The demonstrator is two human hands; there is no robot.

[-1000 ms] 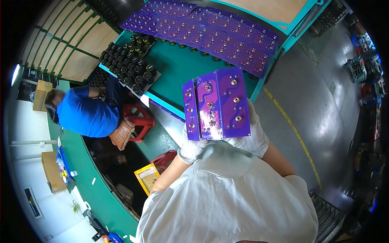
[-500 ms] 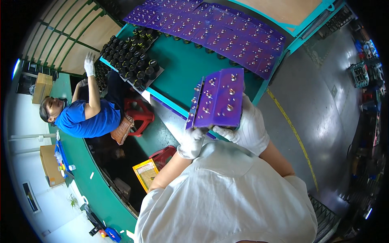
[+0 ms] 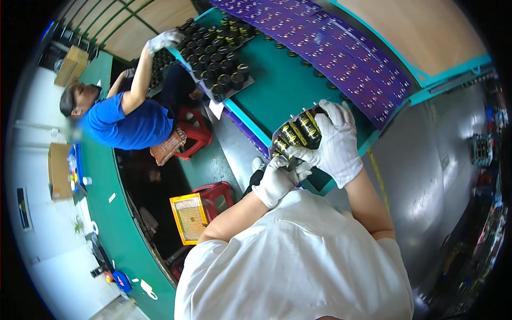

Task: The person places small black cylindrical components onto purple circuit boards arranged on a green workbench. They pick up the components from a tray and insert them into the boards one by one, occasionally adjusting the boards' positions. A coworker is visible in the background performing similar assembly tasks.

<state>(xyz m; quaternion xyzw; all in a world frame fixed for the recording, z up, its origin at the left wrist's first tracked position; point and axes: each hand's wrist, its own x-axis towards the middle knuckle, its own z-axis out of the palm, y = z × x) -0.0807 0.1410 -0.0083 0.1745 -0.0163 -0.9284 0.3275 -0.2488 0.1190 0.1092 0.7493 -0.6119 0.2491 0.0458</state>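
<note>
My white-gloved hands hold a capacitor board between them at the table's near edge. The board [image 3: 296, 133] turns its black, yellow-marked cylinders toward me, with metal terminal studs poking out along its far edge. My left hand [image 3: 277, 181] grips the near end, fingers curled at the corner. My right hand [image 3: 337, 141] wraps round the right side, thumb lying along the cylinders. Behind it, joined purple boards [image 3: 330, 45] with metal studs lie across the green table [image 3: 266, 98]. Black capacitors [image 3: 216, 58] stand packed on a tray at the table's left corner.
To the left, a co-worker in a blue shirt [image 3: 130, 121] reaches a gloved hand [image 3: 165, 40] toward the capacitors. Red stools [image 3: 194, 133] and a yellow-framed grid [image 3: 189, 218] stand on my left. A green bench [image 3: 106, 176] curves behind them. A yellow line [image 3: 377, 178] marks the floor.
The board in my hands has been turned over, from its purple studded face to its black cylinders. The co-worker's raised hand has come down toward the capacitors. The whole view has shifted.
</note>
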